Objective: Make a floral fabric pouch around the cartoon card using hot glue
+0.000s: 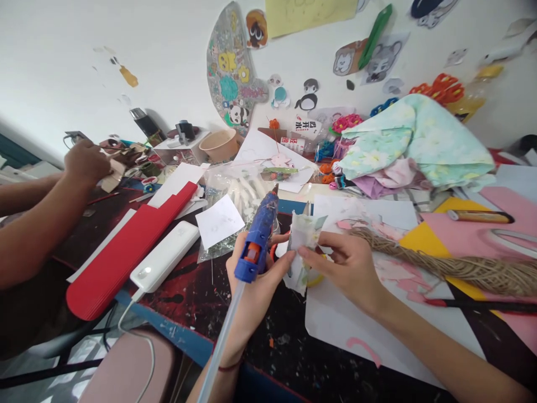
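My left hand (250,307) is closed round a blue hot glue gun (262,224), its nozzle pointing up and away from me. A long translucent glue stick (226,330) sticks out of its back end. My left thumb also presses against a small pale piece of floral fabric (305,230) with ragged edges. From the other side, my right hand (350,268) pinches the same fabric between thumb and fingers. Behind and below it, partly hidden, shows a yellow scissors handle (315,280). White paper (335,319) lies under my right hand.
A red folded fan-like piece (126,257) and a white power strip (165,254) lie to the left. Another person's hand (86,162) works at the far left. Twine (457,263), floral fabric (419,134) and a plastic bag (218,240) of white pieces crowd the table.
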